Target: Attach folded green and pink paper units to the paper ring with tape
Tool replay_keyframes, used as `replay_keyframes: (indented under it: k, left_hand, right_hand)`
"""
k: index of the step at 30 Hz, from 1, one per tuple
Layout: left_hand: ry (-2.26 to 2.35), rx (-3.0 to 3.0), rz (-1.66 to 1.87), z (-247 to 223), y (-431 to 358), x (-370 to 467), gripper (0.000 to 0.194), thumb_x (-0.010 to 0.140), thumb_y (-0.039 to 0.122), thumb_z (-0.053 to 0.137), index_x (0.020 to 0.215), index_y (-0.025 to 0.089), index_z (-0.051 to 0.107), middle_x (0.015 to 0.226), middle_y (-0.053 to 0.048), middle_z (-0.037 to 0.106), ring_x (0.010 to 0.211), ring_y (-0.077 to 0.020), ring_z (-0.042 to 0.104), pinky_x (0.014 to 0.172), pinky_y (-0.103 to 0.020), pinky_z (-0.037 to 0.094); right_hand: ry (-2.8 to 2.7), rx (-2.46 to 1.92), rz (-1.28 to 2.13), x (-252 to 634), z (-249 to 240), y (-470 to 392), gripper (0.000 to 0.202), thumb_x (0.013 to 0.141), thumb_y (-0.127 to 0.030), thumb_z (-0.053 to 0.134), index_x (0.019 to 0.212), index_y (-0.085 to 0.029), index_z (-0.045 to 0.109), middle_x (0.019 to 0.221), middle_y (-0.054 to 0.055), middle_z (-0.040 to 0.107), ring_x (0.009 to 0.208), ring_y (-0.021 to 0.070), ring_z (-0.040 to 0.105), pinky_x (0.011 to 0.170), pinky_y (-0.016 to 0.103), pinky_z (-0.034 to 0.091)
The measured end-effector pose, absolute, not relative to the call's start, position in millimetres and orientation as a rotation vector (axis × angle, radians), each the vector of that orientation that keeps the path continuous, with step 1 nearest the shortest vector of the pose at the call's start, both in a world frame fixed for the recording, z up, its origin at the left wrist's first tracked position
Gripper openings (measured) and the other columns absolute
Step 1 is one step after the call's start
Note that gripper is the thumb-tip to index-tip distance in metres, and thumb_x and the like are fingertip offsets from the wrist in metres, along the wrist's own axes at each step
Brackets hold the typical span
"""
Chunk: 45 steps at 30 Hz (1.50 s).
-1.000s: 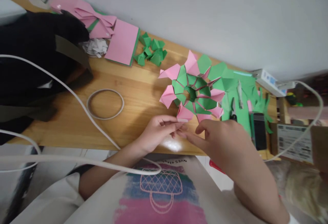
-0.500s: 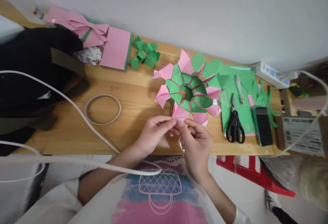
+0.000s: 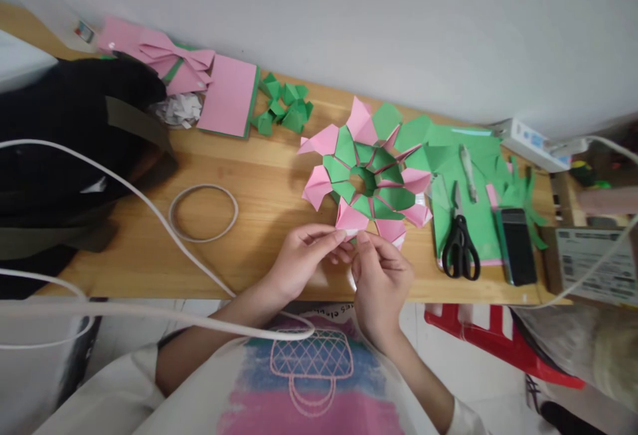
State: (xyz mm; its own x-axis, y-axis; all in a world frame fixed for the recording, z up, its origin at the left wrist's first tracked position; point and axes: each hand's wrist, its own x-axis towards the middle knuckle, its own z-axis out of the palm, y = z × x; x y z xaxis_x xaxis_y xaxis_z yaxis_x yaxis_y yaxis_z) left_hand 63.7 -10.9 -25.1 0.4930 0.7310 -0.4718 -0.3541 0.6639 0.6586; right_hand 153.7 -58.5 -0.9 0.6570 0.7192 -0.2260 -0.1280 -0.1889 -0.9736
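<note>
A ring-shaped paper flower [image 3: 343,171] lies on the wooden table, with green folded segments round an open centre and pink petals pointing outward. At its near edge, my left hand [image 3: 304,256] pinches one pink petal [image 3: 353,216] between thumb and fingers. A small whitish strip shows along that petal's tip. My right hand [image 3: 381,275] has its thumb and forefinger pressed together at the right end of the same tip. Whether it grips the petal or a bit of that strip is too small to tell.
Black scissors [image 3: 461,249], a phone [image 3: 518,246] and a cutter [image 3: 468,173] lie to the right by green paper [image 3: 486,229]. Green folded pieces [image 3: 296,115], a pink paper stack [image 3: 229,95] and a tape-like ring [image 3: 172,212] are to the left. A white cable [image 3: 149,312] crosses in front.
My right thumb and forefinger have shifted slightly right along the petal's tip, showing more of the whitish strip. My left hand keeps its pinch; the flower stays put.
</note>
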Motion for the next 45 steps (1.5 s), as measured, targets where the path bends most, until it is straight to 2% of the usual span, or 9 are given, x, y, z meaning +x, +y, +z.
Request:
replay_keyframes:
  k: [3, 8, 14, 17, 21, 29, 33, 37, 45]
  left_hand:
    - [0.827, 0.519, 0.697, -25.5, -10.1, 64.0, 0.018, 0.069, 0.032, 0.08, 0.073, 0.015, 0.075, 0.061, 0.0, 0.071, 0.057, -0.0095, 0.063, 0.057, -0.02, 0.048]
    - [0.846, 0.559, 0.696, -25.3, -10.4, 66.3, 0.022, 0.068, 0.035, 0.079, 0.071, 0.014, 0.072, 0.06, 0.0, 0.068, 0.056, -0.0088, 0.06, 0.057, -0.02, 0.046]
    - [0.866, 0.743, 0.635, -16.5, -6.2, 57.4, 0.023, 0.072, 0.035, 0.075, 0.079, 0.012, 0.073, 0.066, -0.004, 0.071, 0.057, -0.0126, 0.062, 0.055, -0.023, 0.046]
    - [1.097, 1.213, 0.649, -8.4, -2.0, 30.3, 0.015, 0.077, 0.03, 0.069, 0.082, 0.016, 0.072, 0.077, -0.005, 0.075, 0.066, -0.0168, 0.066, 0.066, -0.028, 0.051]
    - [1.629, 2.01, 0.595, -1.6, 4.8, -21.7, 0.022, 0.089, 0.032, 0.052, 0.094, 0.02, 0.07, 0.103, -0.008, 0.073, 0.098, -0.0252, 0.065, 0.092, -0.037, 0.048]
    - [1.83, 2.307, 0.148, -6.4, 25.7, -54.8, 0.04, 0.091, 0.038, 0.04, 0.114, 0.013, 0.062, 0.12, -0.017, 0.062, 0.117, -0.033, 0.055, 0.103, -0.043, 0.041]
    - [1.844, 2.32, -0.061, 3.4, 30.1, -44.8, 0.044, 0.09, 0.038, 0.04, 0.117, 0.01, 0.061, 0.123, -0.021, 0.06, 0.117, -0.0366, 0.055, 0.101, -0.044, 0.042]
    - [1.82, 2.318, -0.173, 11.9, 29.5, -39.1, 0.043, 0.09, 0.036, 0.038, 0.111, 0.008, 0.063, 0.118, -0.022, 0.061, 0.113, -0.038, 0.057, 0.096, -0.046, 0.044]
    - [1.771, 2.189, -0.24, 11.5, 34.2, -33.8, 0.024, 0.086, 0.027, 0.037, 0.074, 0.02, 0.057, 0.088, -0.014, 0.068, 0.081, -0.0298, 0.066, 0.065, -0.036, 0.045]
  right_hand:
    - [-0.504, -1.603, 0.831, 153.7, -1.8, -58.8, 0.022, 0.079, -0.037, 0.07, 0.071, -0.017, 0.071, 0.043, -0.009, 0.037, 0.039, 0.0043, 0.027, 0.036, 0.019, 0.019]
    - [-0.54, -1.631, 0.834, 153.5, -5.1, -59.7, 0.026, 0.079, -0.041, 0.07, 0.075, -0.016, 0.071, 0.05, -0.005, 0.052, 0.041, 0.006, 0.037, 0.039, 0.02, 0.027]
    - [-0.579, -1.679, 0.752, 157.3, -3.7, -56.1, 0.031, 0.081, -0.046, 0.067, 0.072, -0.016, 0.068, 0.043, -0.008, 0.04, 0.038, 0.0065, 0.033, 0.038, 0.021, 0.024]
    - [-0.647, -1.731, 0.722, 161.3, 0.8, -60.5, 0.036, 0.084, -0.048, 0.061, 0.077, -0.014, 0.07, 0.042, -0.008, 0.039, 0.037, 0.0074, 0.034, 0.039, 0.022, 0.025]
    - [-0.735, -1.736, 0.808, 172.2, 0.9, -80.2, 0.037, 0.086, -0.048, 0.058, 0.082, -0.014, 0.072, 0.043, -0.007, 0.041, 0.04, 0.0081, 0.037, 0.042, 0.022, 0.028]
    - [-0.565, -1.612, 1.029, 201.2, -17.3, -94.9, 0.046, 0.068, -0.057, 0.072, 0.083, -0.015, 0.067, 0.046, -0.006, 0.052, 0.036, 0.0083, 0.039, 0.037, 0.021, 0.029]
    - [-0.532, -1.492, 1.057, 202.9, -17.4, -77.5, 0.049, 0.068, -0.066, 0.067, 0.072, -0.017, 0.06, 0.06, 0.0, 0.063, 0.039, 0.0093, 0.049, 0.036, 0.021, 0.035]
    - [-0.516, -1.426, 1.03, 215.0, -19.2, -67.0, 0.044, 0.061, -0.057, 0.077, 0.062, -0.016, 0.059, 0.054, 0.0, 0.061, 0.041, 0.0087, 0.049, 0.04, 0.02, 0.037]
    - [-0.392, -1.402, 0.901, 276.5, -24.9, -62.4, 0.037, 0.059, -0.047, 0.08, 0.059, -0.017, 0.059, 0.054, -0.002, 0.061, 0.045, 0.0101, 0.054, 0.043, 0.021, 0.04]
